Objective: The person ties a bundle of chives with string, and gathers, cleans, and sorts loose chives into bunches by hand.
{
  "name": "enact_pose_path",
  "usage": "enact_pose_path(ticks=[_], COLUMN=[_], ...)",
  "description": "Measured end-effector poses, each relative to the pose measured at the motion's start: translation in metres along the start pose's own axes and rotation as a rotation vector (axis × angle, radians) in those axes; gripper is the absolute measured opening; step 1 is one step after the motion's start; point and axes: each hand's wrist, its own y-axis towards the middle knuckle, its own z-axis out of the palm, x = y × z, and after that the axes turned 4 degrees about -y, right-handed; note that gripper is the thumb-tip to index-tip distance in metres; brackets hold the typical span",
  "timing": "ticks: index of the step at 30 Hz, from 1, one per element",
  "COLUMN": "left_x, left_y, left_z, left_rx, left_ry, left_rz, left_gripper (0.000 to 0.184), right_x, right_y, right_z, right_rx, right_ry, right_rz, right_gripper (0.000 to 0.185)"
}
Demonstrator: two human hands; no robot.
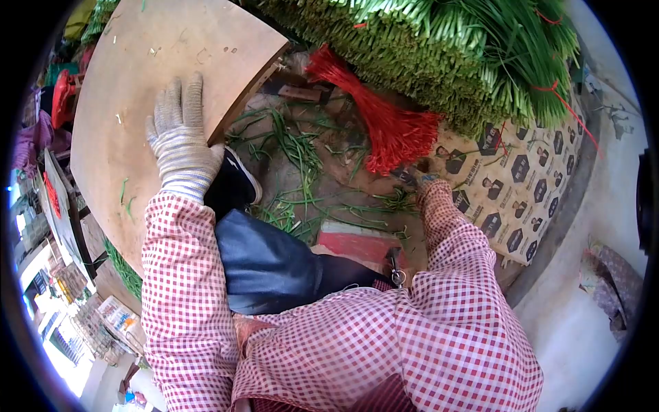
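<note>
My left hand (180, 137), in a striped knit glove, lies flat on a pale wooden board (137, 75) with its fingers stretched out. My right hand (419, 176) is low by the lower end of a bundle of red ties (374, 113). Its fingers are small and dark against the floor, so whether they hold a tie cannot be made out. The red bundle fans out at its lower end, beside the stacked green stalks.
Stacked green stalks (412, 55) fill the top right, some bound with red ties. Printed sheeting (511, 185) lies under them. Loose green stems (295, 151) litter the floor. A red and white block (357, 242) sits near my legs; a pale wall (563, 309) is at right.
</note>
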Motion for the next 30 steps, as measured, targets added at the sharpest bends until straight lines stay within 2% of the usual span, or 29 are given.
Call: enact_pose_path(ticks=[2,6,18,23,26,28,30], left_x=[0.001,0.006,-0.003,-0.008,-0.001,0.0,0.004], left_y=[-0.001,-0.001,0.002,0.002,0.003,0.002,0.0], left_z=[0.001,0.005,0.0,-0.004,-0.001,-0.004,-0.005], left_rx=[-0.038,0.016,0.061,0.129,0.183,0.221,0.208], left_ry=[0.012,-0.064,0.001,0.005,-0.013,-0.062,-0.146], left_rz=[0.016,-0.004,-0.055,-0.103,-0.039,-0.013,0.054], left_gripper=[0.1,0.106,0.103,0.101,0.084,0.082,0.083], right_x=[0.001,0.0,0.02,0.0,-0.004,0.008,0.05], right_y=[0.003,0.005,-0.042,-0.062,-0.077,-0.091,-0.117], right_z=[0.01,0.022,-0.009,-0.022,-0.028,-0.032,-0.031], right_rx=[0.008,0.02,0.066,0.124,0.252,0.383,0.512], right_ry=[0.007,0.014,-0.085,-0.485,-0.87,-1.168,-1.459], right_rz=[0.004,0.013,-0.021,-0.098,-0.205,-0.244,-0.256], right_gripper=[0.042,0.043,0.044,0.043,0.042,0.041,0.04])
